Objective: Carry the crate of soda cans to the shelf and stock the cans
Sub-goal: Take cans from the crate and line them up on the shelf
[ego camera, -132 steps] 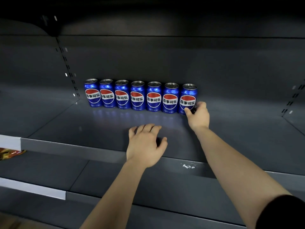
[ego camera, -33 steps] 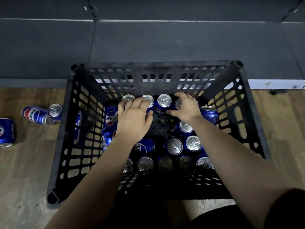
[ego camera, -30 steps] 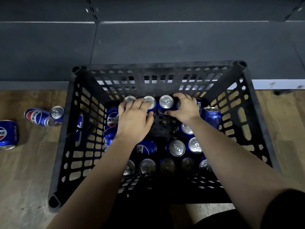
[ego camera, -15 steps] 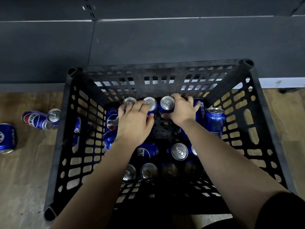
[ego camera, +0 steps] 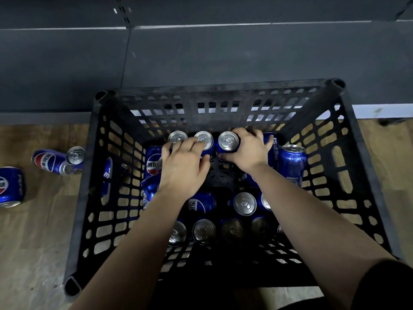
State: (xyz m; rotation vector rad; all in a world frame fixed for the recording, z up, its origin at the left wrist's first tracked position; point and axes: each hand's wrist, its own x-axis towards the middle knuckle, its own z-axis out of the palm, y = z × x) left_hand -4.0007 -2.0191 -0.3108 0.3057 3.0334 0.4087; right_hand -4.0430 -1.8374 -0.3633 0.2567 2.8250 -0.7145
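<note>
A black slatted plastic crate (ego camera: 89,175) sits on the wooden floor against the dark shelf base, with several blue soda cans inside, some upright, some lying down. Both my hands are down in its far half. My left hand (ego camera: 182,166) curls its fingers over the tops of two upright cans (ego camera: 202,139) in the back row. My right hand (ego camera: 248,151) grips cans at the back, its thumb round an upright can (ego camera: 228,140) and its fingers round another blue can (ego camera: 273,146) on its right side. An upright can (ego camera: 292,163) stands free beside that hand.
Blue cans lie outside the crate on the wooden floor (ego camera: 33,242) at the left: one on its side (ego camera: 51,161) with another (ego camera: 76,155) against it, and one (ego camera: 10,186) at the frame's left edge. The dark grey shelf base (ego camera: 201,59) runs behind the crate.
4.4 s ago my hands were at the shelf beside a row of cans; now they are down in the crate. Over the last second my right hand has closed tighter round its cans.
</note>
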